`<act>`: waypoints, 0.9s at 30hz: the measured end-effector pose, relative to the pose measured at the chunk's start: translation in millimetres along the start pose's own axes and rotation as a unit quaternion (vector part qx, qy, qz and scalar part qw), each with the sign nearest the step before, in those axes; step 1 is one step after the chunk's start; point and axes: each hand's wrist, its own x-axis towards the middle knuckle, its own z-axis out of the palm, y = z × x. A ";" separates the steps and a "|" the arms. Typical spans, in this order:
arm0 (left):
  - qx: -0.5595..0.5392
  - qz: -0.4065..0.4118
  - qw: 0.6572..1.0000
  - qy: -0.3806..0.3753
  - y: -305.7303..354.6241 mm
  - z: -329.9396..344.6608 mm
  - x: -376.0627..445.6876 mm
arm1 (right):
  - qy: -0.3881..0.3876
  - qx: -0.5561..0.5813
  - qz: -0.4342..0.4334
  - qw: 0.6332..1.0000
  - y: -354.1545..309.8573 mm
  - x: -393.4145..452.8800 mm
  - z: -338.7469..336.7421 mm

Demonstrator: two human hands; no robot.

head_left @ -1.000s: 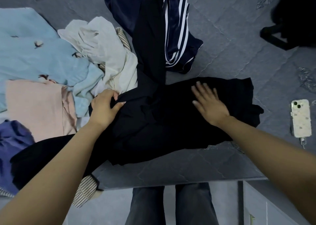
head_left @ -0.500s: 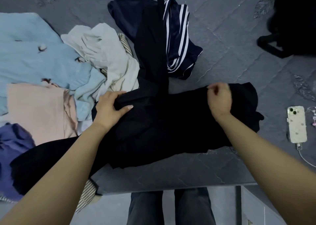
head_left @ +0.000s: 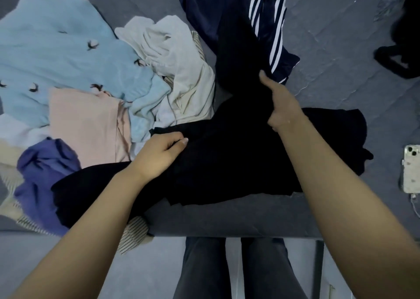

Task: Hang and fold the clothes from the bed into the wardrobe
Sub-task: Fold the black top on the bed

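Here, a black garment lies spread across the near edge of the grey bed, directly in front of the person, whose 2 legs in dark trousers show below the bed's edge. The left hand rests on the garment's left part with its fingers curled in and the thumb closed over a fold of the black cloth, pinching it. The right hand is further up the bed, fingers wrapped round a long strip of the same black cloth (a sleeve or a leg, hard to tell against so much dark fabric) that runs away from the person toward the far side.

Just beside that strip, on its right, lies a navy piece with white stripes. To the left of the black garment is a heap of other clothes, touching one another: a cream top, a light blue sweater with small dark marks, a pink piece, and a purple one nearest the bed's edge. A striped cloth hangs over the edge below the left forearm.

Well apart on the right, a phone lies face down on the bed with a cable at its lower end. A dark bag sits at the far right.
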 end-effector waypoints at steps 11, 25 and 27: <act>0.224 -0.016 0.973 -0.046 -24.9 20.2 -1.8 | -0.031 0.133 0.106 0.985 107.6 -90.8 -102.9; -0.027 -0.224 0.928 -0.297 17.1 14.2 21.0 | -0.087 0.302 -0.108 0.943 26.8 -106.3 -119.7; 0.026 -0.244 0.923 -0.296 23.0 12.1 34.3 | -0.042 0.305 -0.123 0.943 23.7 -103.3 -138.3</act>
